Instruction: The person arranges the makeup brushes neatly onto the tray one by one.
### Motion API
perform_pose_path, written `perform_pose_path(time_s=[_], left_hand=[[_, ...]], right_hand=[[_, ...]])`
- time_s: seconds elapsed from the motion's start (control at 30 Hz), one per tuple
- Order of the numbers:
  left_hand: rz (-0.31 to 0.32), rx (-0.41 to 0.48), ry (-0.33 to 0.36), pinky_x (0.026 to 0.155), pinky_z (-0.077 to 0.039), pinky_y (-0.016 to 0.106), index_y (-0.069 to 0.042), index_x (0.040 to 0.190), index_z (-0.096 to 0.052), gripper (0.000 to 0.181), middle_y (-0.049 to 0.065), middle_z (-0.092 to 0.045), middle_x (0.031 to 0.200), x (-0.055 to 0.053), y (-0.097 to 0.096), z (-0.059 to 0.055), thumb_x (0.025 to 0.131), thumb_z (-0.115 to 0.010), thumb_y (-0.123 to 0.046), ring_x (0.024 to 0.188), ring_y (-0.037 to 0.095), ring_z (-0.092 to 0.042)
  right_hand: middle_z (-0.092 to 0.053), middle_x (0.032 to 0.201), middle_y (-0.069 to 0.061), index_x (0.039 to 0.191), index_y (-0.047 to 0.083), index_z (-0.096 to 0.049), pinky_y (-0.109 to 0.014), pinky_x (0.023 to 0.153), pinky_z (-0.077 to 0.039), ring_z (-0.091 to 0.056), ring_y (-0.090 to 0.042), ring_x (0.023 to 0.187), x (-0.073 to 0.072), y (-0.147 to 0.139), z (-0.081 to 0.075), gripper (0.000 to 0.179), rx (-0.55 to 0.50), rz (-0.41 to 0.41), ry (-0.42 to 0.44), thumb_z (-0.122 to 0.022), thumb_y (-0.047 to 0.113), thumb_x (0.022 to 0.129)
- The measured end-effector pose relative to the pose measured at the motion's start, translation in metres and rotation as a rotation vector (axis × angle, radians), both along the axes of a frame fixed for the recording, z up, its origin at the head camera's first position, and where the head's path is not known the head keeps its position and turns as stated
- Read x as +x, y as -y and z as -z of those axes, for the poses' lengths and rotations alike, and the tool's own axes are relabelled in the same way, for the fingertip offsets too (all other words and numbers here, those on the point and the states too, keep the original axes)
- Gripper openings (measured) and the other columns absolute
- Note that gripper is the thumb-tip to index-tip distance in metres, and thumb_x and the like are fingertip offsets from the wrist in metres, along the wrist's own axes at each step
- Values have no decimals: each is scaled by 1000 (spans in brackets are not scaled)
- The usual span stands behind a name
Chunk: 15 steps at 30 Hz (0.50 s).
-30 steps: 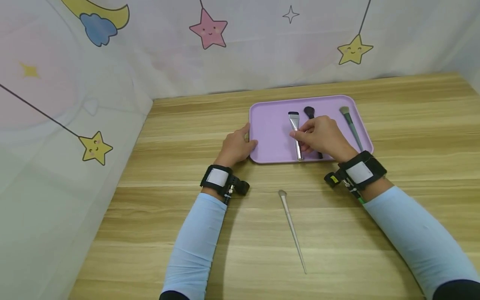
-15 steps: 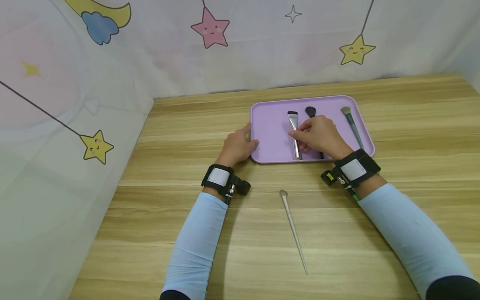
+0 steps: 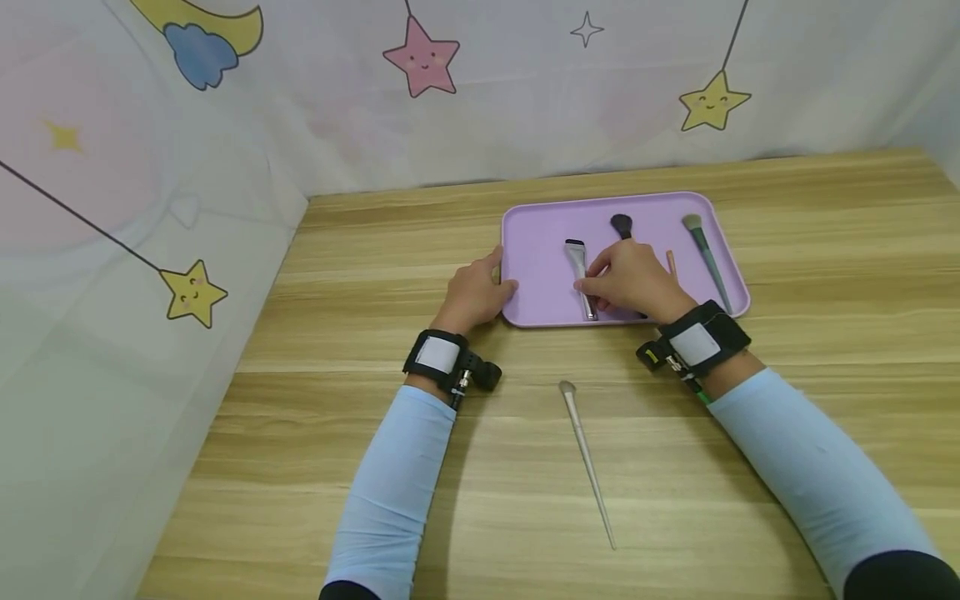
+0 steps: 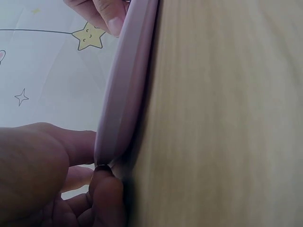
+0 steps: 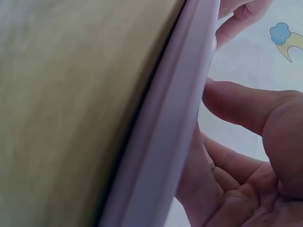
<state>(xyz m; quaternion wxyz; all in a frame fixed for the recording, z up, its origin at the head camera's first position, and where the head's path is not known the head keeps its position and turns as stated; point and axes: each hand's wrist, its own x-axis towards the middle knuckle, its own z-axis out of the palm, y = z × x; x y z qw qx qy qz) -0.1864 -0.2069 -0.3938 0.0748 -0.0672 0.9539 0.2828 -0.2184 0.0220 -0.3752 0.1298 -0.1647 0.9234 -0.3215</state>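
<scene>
At the back of the table lies a lilac tray (image 3: 542, 233). My left hand (image 3: 474, 290) grips its left end, thumb at the rim; in the left wrist view the curled fingers (image 4: 108, 198) meet the tray's corner. Over the tray, my right hand (image 3: 637, 279) pinches a silver-handled makeup brush (image 3: 576, 254) with flat dark bristles, leaning slightly. A black fluffy makeup brush (image 3: 621, 225) lies partly hidden under that hand. To its right are an orange-brown stick (image 3: 671, 264), partly covered, and a green-handled makeup brush (image 3: 706, 254). The tray's wall hides the right fingertips in the right wrist view.
A pale, slim makeup brush (image 3: 583, 450) lies on the wooden table (image 3: 300, 433) between the forearms. Behind the table and on the left hangs a white cloth (image 3: 525, 117) printed with stars and a moon.
The right hand has moved slightly left and toward the tray's near edge, bringing the silver brush along. The orange-brown stick has come into view. The left hand stays on the tray.
</scene>
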Motion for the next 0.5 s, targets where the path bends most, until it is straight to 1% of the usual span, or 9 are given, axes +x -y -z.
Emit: perform_pose_path(time_s=[0.13,0.2,0.23,0.27,0.3,0.37,0.4,0.43,0.5], left_hand=[[0,-5,4,72,-48,31,-20,153,-25,67,9,-43,150,0,-1,0,96,-54,-36,86,23,-61],[-1,-8,4,72,-47,31,-20,153,-25,67,8,-41,151,-1,-1,0,96,-54,-36,92,23,-58],[-2,-8,3,71,-47,31,-20,153,-25,67,8,-42,151,-1,-1,0,96,-54,-36,92,23,-58],[-2,-8,2,69,-47,30,-20,153,-25,67,8,-43,150,-1,-1,0,96,-54,-36,87,23,-60],[-3,-3,6,65,-48,30,-20,154,-24,67,9,-44,149,-1,-1,0,96,-54,-36,81,23,-62],[-6,2,9,60,-47,28,-21,154,-24,67,10,-48,145,-1,-1,0,96,-55,-36,70,20,-61],[-6,4,11,58,-47,27,-21,154,-24,67,10,-49,144,-1,-1,0,96,-55,-36,64,18,-61],[-6,8,12,56,-47,26,-21,154,-24,67,11,-50,142,-1,0,0,96,-55,-36,57,17,-60],[-6,11,16,53,-48,26,-22,154,-23,68,12,-52,140,-1,0,0,96,-55,-37,49,14,-58]], right_hand=[[-70,64,-6,101,0,-71,-25,53,-45,-65,-11,52,2,0,-1,33,-2,-11,0,-70,30,86],[-71,65,-6,102,0,-70,-25,53,-46,-65,-11,53,3,-1,-1,34,-5,-15,3,-69,30,87],[-71,65,-6,103,0,-70,-26,54,-47,-65,-11,53,3,-1,-2,35,-4,-16,-1,-69,31,87],[-71,65,-5,103,1,-70,-28,56,-48,-66,-12,54,4,-1,-2,35,0,-13,-9,-69,32,87],[-71,65,-5,104,2,-70,-29,62,-48,-66,-13,55,4,-1,-3,36,4,-8,-19,-69,34,87],[-71,66,-4,105,4,-70,-41,83,-47,-67,-14,60,4,-3,-4,37,20,0,-55,-68,37,86],[-71,67,-4,105,5,-71,-48,92,-42,-67,-16,63,5,-3,-5,38,24,5,-77,-68,38,86],[-71,67,-4,105,6,-71,-56,98,-36,-66,-18,65,5,-4,-6,38,27,9,-96,-69,39,85],[-70,69,-5,104,6,-71,-68,104,-23,-65,-20,66,6,-5,-8,38,26,13,-123,-69,40,85]])
